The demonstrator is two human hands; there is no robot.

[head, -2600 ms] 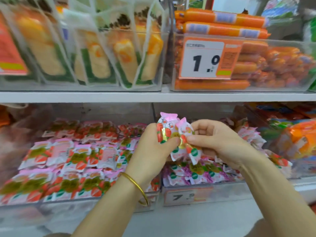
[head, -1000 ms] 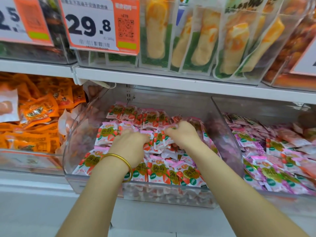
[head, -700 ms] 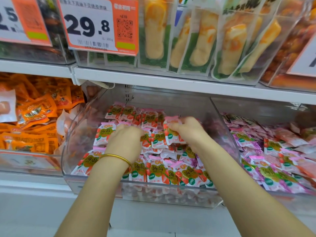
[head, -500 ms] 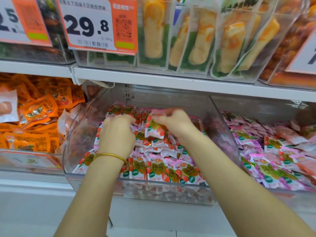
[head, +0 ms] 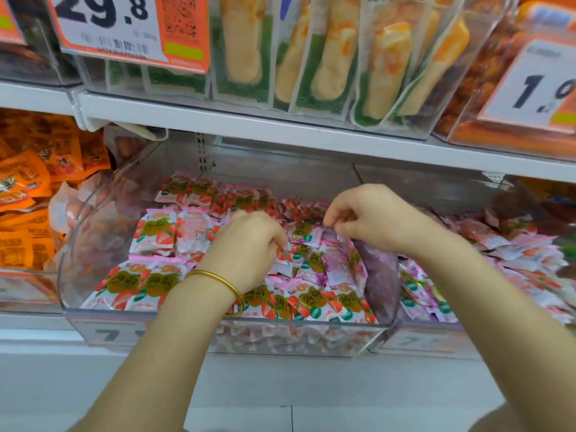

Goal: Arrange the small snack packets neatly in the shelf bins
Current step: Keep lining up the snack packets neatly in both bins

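Left hand point(head: 249, 244), wrist ringed by a thin gold bangle point(head: 218, 280), is inside the clear plastic shelf bin point(head: 74, 244), knuckles up and fingers curled down. Its fingertips pinch the edge of a small pink-and-red strawberry-print snack packet point(head: 285, 255) lying on the heap. Right hand point(head: 371, 218) is just beside it, slightly further back in the same bin, fingers bent into a pinch at the pink top edge of another small pink snack packet point(head: 307, 235); whether it has that packet firmly gripped cannot be told.

The bin holds many like packets. Those along the front point(head: 149, 283) and left side lie flat in overlapping rows, labels up; those under the hands, centre and right, lie jumbled at mixed angles. One packet point(head: 193, 229) at left shows its pale back.

To the right, touching the first, stands a second clear bin point(head: 436, 335) of pink and purple packets, loosely piled. To the left are orange foil packets point(head: 28, 188). A white shelf board point(head: 280, 132) runs above, carrying clear-fronted pouches of yellow food point(head: 330, 57) standing upright, an orange-and-white price tag reading 29.8 point(head: 124, 23), and at far right another tag point(head: 536, 85).
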